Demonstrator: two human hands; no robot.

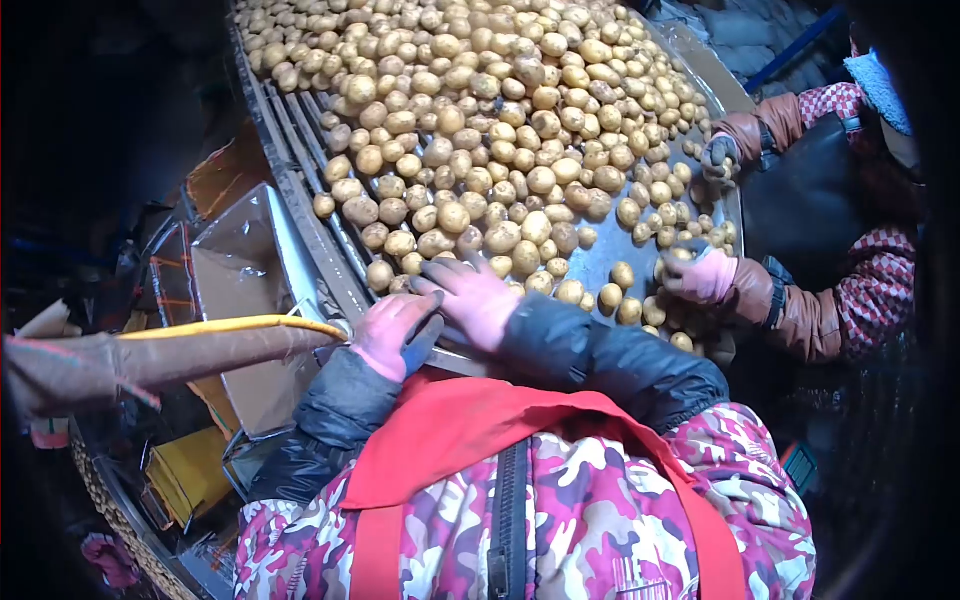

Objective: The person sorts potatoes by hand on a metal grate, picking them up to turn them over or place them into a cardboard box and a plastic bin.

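Many potatoes (500, 150) lie heaped on the slatted sorting table (300, 150) in front of me. My left hand (390, 335), in a pink glove with grey fingertips, is at the table's near edge with its fingers apart; I see nothing in it. Just to its right, my right hand (470, 300), gloved the same way, is stretched toward the nearest potatoes with its fingers spread. Its fingertips are close to a few potatoes; whether they touch cannot be made out.
Across to the right, a co-worker's gloved hands (700, 275) are among potatoes at the table's side. On the left stand an open cardboard box (240, 270) and a brown-wrapped pole (200, 362) with a yellow cable (235, 326). A yellow container (190, 475) is below.
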